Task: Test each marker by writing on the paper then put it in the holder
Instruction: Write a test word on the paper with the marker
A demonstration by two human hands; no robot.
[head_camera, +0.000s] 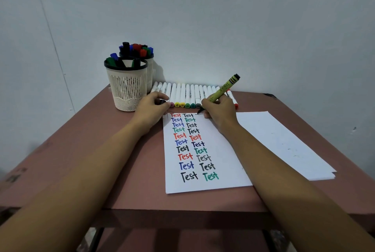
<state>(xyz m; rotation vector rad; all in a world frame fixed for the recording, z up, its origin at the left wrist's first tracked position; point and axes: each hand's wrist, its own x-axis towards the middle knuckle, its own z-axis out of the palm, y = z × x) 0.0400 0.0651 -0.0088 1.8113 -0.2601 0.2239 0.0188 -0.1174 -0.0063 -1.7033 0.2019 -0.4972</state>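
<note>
1. You're gripping the marker (223, 87) in your right hand (220, 109). Your fingers are wrapping low on the yellow-green barrel, and the black nib is touching the top of the paper (172, 187), just right of the second column of "Test"s.
2. Your left hand (151, 107) is sitting at the paper's top-left corner. Its fingers are curling around what looks like the black cap (162, 101), but it's small and half hidden, so I'm not betting on it.
3. Handling-wise, I'm guessing you're dealing with light, stiff plastic and a smooth barrel. Holding low near the nib is giving you control for writing. For the drop, I'm thinking a mid-barrel hold is going to be steadier.
4. I'm also thinking the cap is going to need a firm push before the marker goes in, or that nib is going to mark things.
5. The front holder (126, 89) is standing just beside your left hand and looking roomy. The back holder (151, 73), right behind it, is looking packed. Both are probably light mesh, so I'm expecting a wobble if you jab.
6. A row of white markers (182, 94) is lying along the wall behind the paper, so you're looking nowhere near finished.
</note>
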